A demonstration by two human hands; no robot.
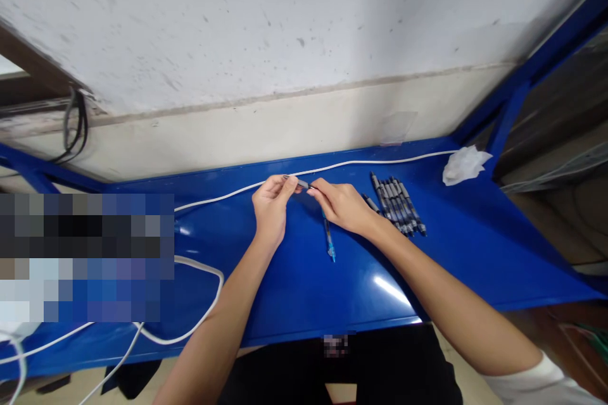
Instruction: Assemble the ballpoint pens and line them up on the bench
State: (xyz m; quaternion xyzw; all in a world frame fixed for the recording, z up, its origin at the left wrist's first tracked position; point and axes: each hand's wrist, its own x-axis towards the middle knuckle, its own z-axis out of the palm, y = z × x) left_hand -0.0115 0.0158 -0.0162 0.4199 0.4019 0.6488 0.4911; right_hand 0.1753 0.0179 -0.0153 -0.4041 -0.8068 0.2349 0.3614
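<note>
Both hands meet over the middle of the blue table around a dark pen [303, 184] with a grey section. My left hand [274, 202] is closed on its left end, thumb on top. The fingers of my right hand [339, 201] pinch its right end. Just below my right hand a light-blue pen [329, 242] lies on the table, its upper part hidden by the hand. To the right of that hand several dark pens [394, 202] with grey grips lie side by side in a bunch.
A white cable [228, 193] runs along the back of the blue table [294, 291] and loops at the left. Crumpled white paper or plastic [465, 165] sits at the back right. Blue frame bars [508, 117] rise at the right side. A blurred-out patch covers the left.
</note>
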